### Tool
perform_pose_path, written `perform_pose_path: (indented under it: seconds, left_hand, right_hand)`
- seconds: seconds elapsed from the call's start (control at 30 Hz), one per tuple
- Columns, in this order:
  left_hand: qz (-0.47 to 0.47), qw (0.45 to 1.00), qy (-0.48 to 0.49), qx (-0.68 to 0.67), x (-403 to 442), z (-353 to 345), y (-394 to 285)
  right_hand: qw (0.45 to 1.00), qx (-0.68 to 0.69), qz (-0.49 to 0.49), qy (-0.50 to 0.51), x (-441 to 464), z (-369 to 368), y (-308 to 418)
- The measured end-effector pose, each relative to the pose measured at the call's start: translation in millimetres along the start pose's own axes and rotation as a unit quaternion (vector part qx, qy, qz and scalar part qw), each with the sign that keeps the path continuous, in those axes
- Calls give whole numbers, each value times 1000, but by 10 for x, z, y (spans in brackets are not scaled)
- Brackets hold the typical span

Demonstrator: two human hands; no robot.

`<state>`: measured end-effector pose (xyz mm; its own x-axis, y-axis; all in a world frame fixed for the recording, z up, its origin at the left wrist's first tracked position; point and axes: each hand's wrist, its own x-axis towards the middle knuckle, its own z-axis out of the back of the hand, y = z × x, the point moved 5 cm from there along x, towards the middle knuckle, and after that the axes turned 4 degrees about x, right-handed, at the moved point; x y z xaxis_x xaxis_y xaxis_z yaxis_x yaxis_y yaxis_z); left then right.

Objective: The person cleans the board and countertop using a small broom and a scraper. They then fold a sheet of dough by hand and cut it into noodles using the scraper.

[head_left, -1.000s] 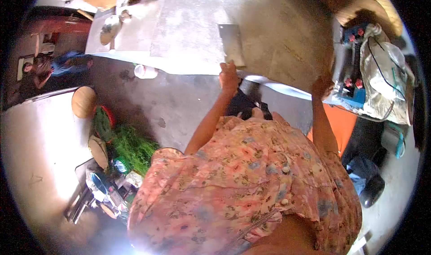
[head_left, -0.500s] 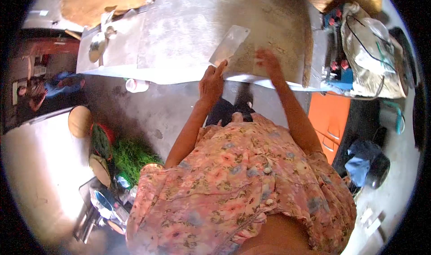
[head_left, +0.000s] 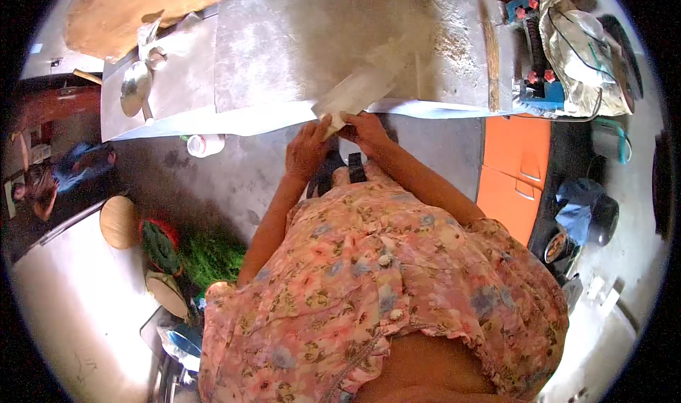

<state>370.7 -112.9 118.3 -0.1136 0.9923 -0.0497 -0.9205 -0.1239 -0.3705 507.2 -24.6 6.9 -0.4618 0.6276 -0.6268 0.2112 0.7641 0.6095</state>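
Note:
At the near edge of the metal-topped table (head_left: 255, 69), my left hand (head_left: 308, 146) and my right hand (head_left: 365, 130) are close together. Both have their fingers closed on the near end of a flat, pale scraper-like blade (head_left: 356, 89). The blade points away to the upper right, over a brownish, dusty part of the tabletop, and is somewhat blurred. A wooden stick (head_left: 491, 66) lies on the table to the right of the hands.
A metal ladle (head_left: 135, 89) and a wooden board (head_left: 135, 13) are at the left. A blue clamp-like device (head_left: 543, 98) stands right, above orange cabinet doors (head_left: 514, 147). A white container (head_left: 206, 145) is on the floor. Another person (head_left: 46, 190) appears far left.
My right hand has moved left from the table's right side to meet my left hand on the blade. The blade has tilted further right, and the view has shifted.

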Motion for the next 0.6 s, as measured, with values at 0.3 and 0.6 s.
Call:
perform_pose_path:
  seconds: [0.3, 0.6]
  left_hand:
    - [-101, 987, 72, 102, 47, 276, 1170]
    - [-128, 979, 134, 90, 331, 106, 1638]
  right_hand:
    - [996, 12, 36, -82, 149, -259, 220]
    - [970, -60, 11, -236, -13, -360, -16]
